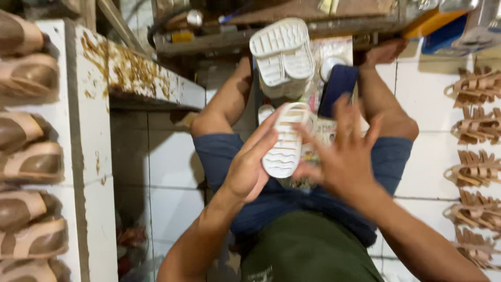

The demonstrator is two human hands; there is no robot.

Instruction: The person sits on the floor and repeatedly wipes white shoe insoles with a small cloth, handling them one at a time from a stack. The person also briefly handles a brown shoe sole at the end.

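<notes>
Both hands meet over the lap. Left hand (250,169) has its fingers stretched along the edge of a white shoe sole (286,140) and keeps it between fingers and thumb, tread side facing up to the camera. Right hand (342,156) is wide open, fingers spread and a little blurred, its palm just beside the sole; whether it touches the sole I cannot tell. This sole is bare, with no upper on it. Beyond it, between the knees, a stack of similar white soles (283,55) stands, also bare, so much seems not yet done. On the white tiled floor (417,99) at right lie tan strap uppers (477,125) in rows. At left, a white shelf (88,156) holds brown sandals (28,156) that look finished.
</notes>
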